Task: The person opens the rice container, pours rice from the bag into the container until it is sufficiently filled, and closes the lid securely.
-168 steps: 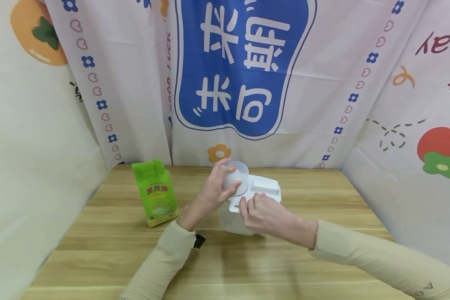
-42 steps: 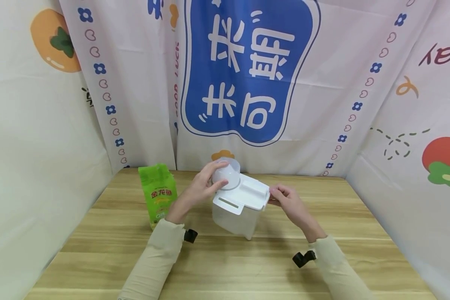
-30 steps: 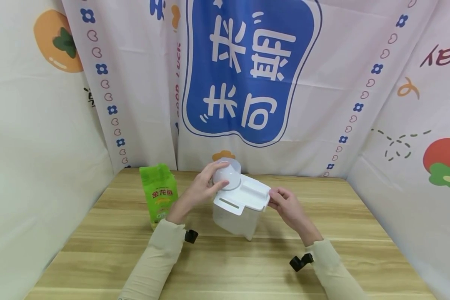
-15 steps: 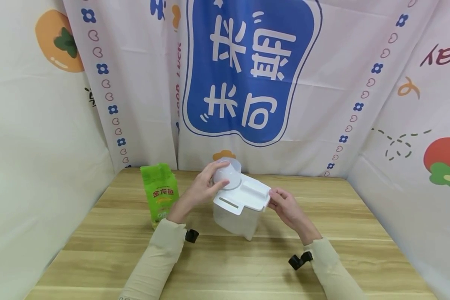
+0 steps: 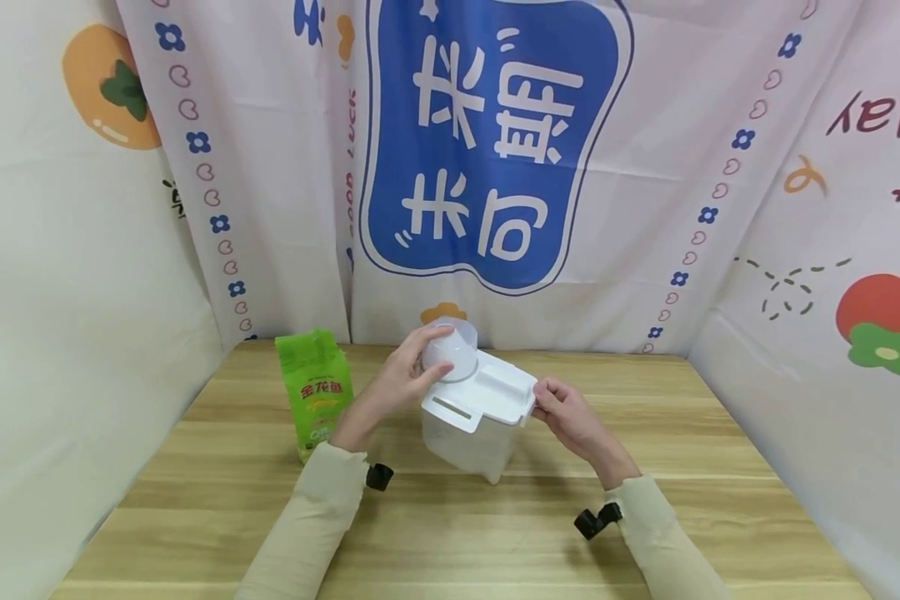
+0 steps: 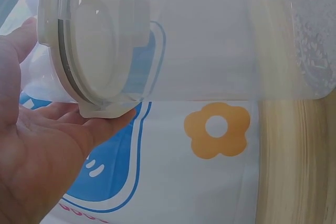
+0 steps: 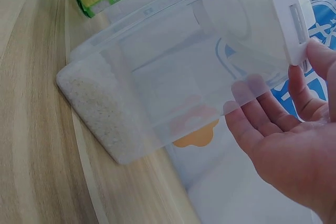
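Note:
A translucent rice container with a white lid stands on the table, rice lying in its bottom. A clear round cup sits on the lid's left end. My left hand holds that end, thumb and fingers spread around the cup; in the left wrist view, fingertips reach under the lid's rim. My right hand pinches the white latch at the lid's right end, its other fingers resting against the clear wall. On the lid's front edge, a slotted tab sticks outward.
A green printed bag stands to the left, behind my left forearm. Patterned cloth hangs along the table's back edge and on both sides. Black camera mounts sit at the wrists.
Since the oldest frame, my right hand has moved from the lid's front edge to its right end, and the front tab has come into sight. Over the last second, hands and container barely move.

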Demonstrator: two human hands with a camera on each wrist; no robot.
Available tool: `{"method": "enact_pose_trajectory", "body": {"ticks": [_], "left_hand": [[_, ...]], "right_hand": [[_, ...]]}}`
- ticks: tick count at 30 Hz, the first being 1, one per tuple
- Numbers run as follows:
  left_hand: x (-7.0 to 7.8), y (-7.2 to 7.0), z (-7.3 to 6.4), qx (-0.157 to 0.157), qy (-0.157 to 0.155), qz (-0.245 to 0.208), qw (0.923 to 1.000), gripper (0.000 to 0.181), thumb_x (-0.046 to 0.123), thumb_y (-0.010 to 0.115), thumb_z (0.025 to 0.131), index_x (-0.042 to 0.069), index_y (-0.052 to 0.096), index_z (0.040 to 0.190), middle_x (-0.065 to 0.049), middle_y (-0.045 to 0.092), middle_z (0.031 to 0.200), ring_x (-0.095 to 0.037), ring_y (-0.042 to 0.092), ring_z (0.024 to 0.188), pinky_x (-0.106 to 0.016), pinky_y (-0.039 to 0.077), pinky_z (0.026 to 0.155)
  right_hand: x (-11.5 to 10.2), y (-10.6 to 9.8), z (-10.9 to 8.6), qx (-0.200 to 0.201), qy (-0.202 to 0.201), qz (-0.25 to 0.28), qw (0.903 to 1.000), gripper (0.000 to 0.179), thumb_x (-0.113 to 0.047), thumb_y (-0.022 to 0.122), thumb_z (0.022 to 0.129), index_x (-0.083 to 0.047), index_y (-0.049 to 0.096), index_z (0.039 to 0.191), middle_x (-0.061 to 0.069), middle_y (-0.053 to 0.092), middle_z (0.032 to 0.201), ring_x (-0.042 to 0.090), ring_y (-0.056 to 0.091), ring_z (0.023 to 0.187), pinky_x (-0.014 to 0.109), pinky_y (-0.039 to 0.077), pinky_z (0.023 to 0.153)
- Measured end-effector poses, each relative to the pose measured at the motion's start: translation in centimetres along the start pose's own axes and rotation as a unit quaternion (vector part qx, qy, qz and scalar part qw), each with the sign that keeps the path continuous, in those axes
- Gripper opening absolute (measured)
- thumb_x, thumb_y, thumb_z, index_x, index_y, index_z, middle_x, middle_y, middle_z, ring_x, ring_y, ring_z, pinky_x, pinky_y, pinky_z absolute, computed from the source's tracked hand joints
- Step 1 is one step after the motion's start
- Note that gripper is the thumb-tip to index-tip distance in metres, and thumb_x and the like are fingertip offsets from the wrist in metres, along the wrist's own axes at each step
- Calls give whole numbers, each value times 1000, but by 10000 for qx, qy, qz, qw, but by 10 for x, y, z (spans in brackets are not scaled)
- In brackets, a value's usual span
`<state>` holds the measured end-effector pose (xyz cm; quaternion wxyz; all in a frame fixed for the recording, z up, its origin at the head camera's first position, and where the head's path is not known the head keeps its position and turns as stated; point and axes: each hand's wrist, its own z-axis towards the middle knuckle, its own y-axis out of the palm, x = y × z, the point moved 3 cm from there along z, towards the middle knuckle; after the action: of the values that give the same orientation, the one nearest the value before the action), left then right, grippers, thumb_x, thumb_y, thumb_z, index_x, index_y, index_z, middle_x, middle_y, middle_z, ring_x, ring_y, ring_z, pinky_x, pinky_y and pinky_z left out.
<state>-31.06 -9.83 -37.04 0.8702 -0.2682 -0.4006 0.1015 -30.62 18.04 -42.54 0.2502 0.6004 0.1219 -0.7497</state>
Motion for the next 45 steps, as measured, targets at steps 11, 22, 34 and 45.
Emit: {"method": "enact_pose_trajectory", "body": {"ticks": [11, 22, 34, 45], "left_hand": [[1, 0, -1, -49, -96, 36, 9999, 51, 24, 62, 97, 24, 44, 145, -9, 35, 157, -31, 36, 143, -54, 37, 113], [0, 0, -2, 26, -57, 71, 10000, 51, 23, 63, 96, 23, 45, 144, -11, 36, 156, -34, 38, 142, -55, 39, 112], [3, -4, -1, -64, 19, 67, 10000, 52, 22, 63, 97, 20, 44, 145, -13, 35, 156, -34, 38, 141, -55, 38, 113], [5, -8, -4, -203, 7, 362, 9991, 52, 25, 60, 99, 23, 41, 147, -12, 36, 155, -33, 37, 142, -56, 38, 112]], "right_hand": [[3, 3, -1, 68, -272, -109, 9995, 24, -18, 46, 105, -17, 59, 85, -10, 60, 93, 2, 59, 90, 17, 53, 83], [-1, 4, -1, 421, -40, -65, 9991, 34, -16, 45, 105, -18, 61, 75, -10, 61, 86, 3, 57, 83, 16, 51, 71], [-10, 10, 0, 738, 295, -303, 9964, 40, -12, 46, 103, -19, 65, 69, -9, 64, 83, 5, 59, 81, 17, 52, 71], [-13, 12, -4, 581, 418, -707, 9949, 38, -13, 49, 102, -18, 68, 70, -10, 66, 79, 4, 60, 79, 19, 53, 73]]}}
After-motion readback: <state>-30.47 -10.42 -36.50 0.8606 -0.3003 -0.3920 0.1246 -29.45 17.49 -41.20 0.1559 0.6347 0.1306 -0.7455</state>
